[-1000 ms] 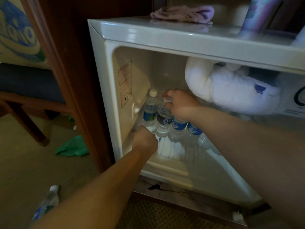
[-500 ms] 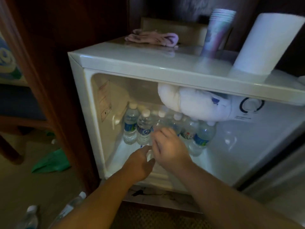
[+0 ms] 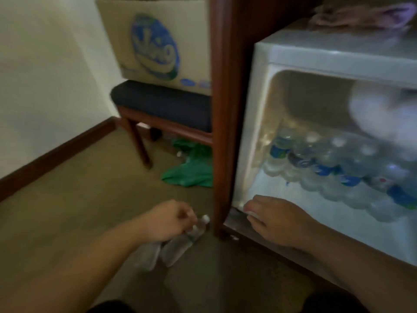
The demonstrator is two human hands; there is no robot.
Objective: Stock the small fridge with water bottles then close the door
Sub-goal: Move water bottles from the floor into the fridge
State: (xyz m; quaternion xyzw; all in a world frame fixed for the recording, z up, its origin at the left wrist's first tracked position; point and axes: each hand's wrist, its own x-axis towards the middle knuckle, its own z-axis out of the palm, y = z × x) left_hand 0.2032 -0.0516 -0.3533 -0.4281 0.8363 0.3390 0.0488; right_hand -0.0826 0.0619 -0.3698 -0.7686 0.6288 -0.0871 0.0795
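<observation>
The small white fridge (image 3: 259, 123) stands open on the right; its door is out of view. Several water bottles (image 3: 325, 170) with blue labels stand in rows on its floor. Two more water bottles (image 3: 178, 245) lie on the carpet left of the wooden cabinet post. My left hand (image 3: 167, 220) is down on them, fingers curled around the neck of the nearer one, though the view is blurred. My right hand (image 3: 277, 220) rests palm down on the fridge's lower front lip, fingers spread and holding nothing.
A dark wooden cabinet post (image 3: 222, 114) stands between the floor bottles and the fridge. A green cloth (image 3: 191, 170) lies on the carpet under a wooden bench (image 3: 162, 107) that carries a cardboard box (image 3: 158, 39). A white frosted compartment (image 3: 383, 109) hangs inside the fridge; a pink cloth (image 3: 365, 14) lies on top.
Both hands have come out of the fridge. My left hand dropped left to the bottles on the carpet, my right hand drew back to the fridge's front lip. The view swung left.
</observation>
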